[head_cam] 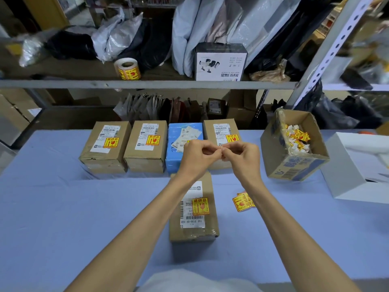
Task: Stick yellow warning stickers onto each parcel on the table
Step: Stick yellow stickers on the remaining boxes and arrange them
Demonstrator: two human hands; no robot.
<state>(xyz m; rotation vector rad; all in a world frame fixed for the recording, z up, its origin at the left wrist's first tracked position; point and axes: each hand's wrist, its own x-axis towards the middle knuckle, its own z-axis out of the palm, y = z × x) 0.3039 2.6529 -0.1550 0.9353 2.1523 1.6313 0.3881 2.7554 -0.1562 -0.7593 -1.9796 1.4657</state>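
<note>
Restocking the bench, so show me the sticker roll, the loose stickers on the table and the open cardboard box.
sticker roll [127, 72], head view: its yellow outer wrap.
loose stickers [241, 204], head view: the front sticker's face.
open cardboard box [296, 166], head view: its printed front wall.

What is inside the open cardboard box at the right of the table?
The open cardboard box holds a heap of crumpled white and yellow sticker papers. Its bottom beneath them cannot be seen.

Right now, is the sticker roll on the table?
No, the sticker roll sits on the shelf behind the table, beside dark bags.
</note>
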